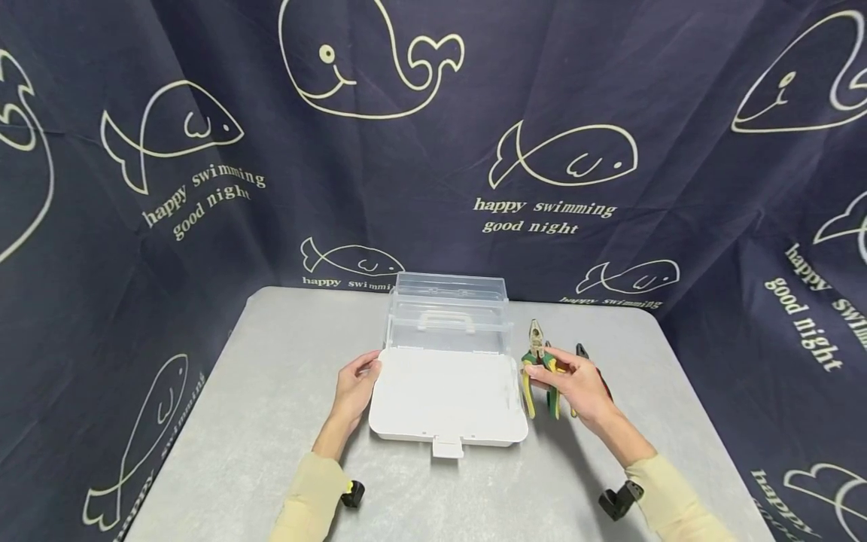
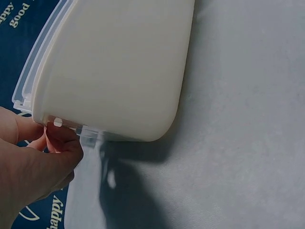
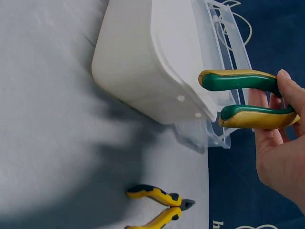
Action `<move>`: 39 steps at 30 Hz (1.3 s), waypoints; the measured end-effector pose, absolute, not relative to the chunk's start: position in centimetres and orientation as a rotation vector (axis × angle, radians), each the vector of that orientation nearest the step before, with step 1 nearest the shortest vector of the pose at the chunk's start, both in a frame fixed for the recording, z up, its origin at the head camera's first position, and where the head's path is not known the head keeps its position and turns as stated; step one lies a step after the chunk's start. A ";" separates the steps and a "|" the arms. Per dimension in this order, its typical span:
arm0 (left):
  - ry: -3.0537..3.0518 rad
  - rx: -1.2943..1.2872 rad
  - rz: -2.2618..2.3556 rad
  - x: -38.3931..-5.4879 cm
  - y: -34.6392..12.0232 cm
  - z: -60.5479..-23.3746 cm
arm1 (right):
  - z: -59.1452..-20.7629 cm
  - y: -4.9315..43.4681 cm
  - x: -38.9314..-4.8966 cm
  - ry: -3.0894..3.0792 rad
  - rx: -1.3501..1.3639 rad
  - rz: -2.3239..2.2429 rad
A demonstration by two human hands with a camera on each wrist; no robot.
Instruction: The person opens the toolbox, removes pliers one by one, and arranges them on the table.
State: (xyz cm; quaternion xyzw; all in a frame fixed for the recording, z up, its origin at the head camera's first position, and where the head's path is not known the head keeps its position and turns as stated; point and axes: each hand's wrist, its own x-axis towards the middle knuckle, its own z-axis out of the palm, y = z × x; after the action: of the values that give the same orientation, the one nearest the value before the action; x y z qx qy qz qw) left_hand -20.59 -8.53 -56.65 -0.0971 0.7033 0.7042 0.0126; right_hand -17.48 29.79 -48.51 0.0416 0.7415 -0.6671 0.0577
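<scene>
A white storage box [image 1: 447,439] sits on the grey table, its clear lid [image 1: 447,336] swung back behind it. My left hand [image 1: 354,388] is at the box's back left corner; thumb and curled fingers pinch the edge there, as the left wrist view shows. To the right of the box, my right hand [image 1: 581,385] holds combination pliers [image 3: 238,81] with green and yellow handles. Their metal head points away from me, and the two handles are spread. The pliers are raised beside the box wall, seen in the right wrist view.
Yellow and black pliers [image 3: 164,196] lie on the table [image 1: 271,421] to the right of the box. Partly hidden behind my right hand is a black-tipped tool [image 1: 582,351] with some red on it. A dark blue printed cloth [image 1: 433,173] hangs around the table.
</scene>
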 end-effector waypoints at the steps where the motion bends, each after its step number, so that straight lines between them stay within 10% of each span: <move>1: 2.192 -0.297 2.196 -20.6 -8.5 -56.6 | -48.5 30.0 -17.5 2.246 0.131 -2.024; 39: 2.241 -0.307 2.153 -20.5 -8.5 -56.6 | -50.3 39.6 -18.4 2.213 0.201 -2.145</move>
State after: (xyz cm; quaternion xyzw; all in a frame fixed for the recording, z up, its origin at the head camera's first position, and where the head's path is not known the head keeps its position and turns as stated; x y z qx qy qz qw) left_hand -20.49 -8.50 -56.56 -0.0984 0.7176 0.6894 0.0096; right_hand -18.38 39.62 -50.28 0.0650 0.7162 -0.6944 0.0264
